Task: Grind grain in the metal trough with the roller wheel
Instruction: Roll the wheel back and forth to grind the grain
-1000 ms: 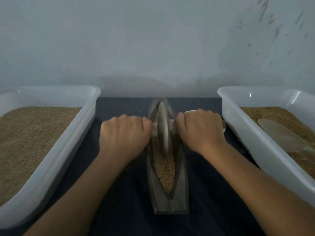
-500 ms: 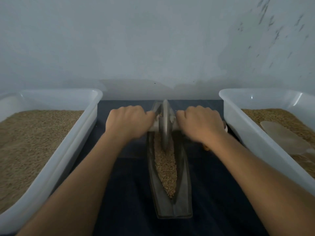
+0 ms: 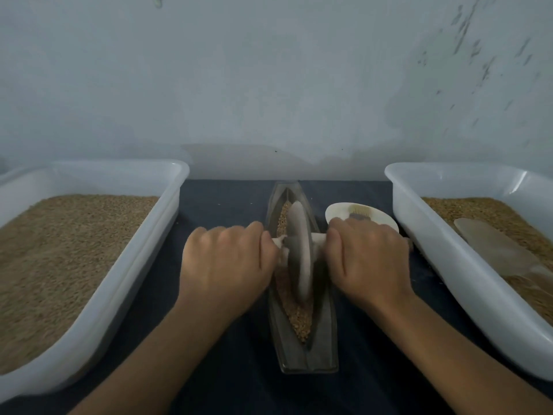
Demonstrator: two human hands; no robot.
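We see the left hand (image 3: 227,262) and the right hand (image 3: 369,259) set apart on either side of the roller wheel (image 3: 299,253), each with its fingers curled round one end of the pale axle handle (image 3: 317,237); the fists cover most of that handle, so only short stubs show next to the wheel. The wheel stands upright on edge between the hands, down in the metal trough (image 3: 302,295), and it is smeared by motion blur, so its rim is hard to read. The trough runs lengthways between the hands, from its pointed far end beyond the knuckles to its squared near end between the forearms, and it rests on the dark tabletop (image 3: 239,369). Grain (image 3: 300,322) lies along the trough's channel, visible beyond the wheel and nearer than it; the stretch under the wheel is hidden. Just beyond the right hand sits a pale shallow dish (image 3: 338,209), partly covered by the knuckles, with a small dark comb-like object (image 3: 359,213) in it that we cannot identify. Outside the left hand a white tub (image 3: 125,289) holds grain, its near and outer parts cut off by the frame. Outside the right hand a second white tub (image 3: 449,265) holds grain and a translucent scoop (image 3: 490,250), also cut off at the edge.
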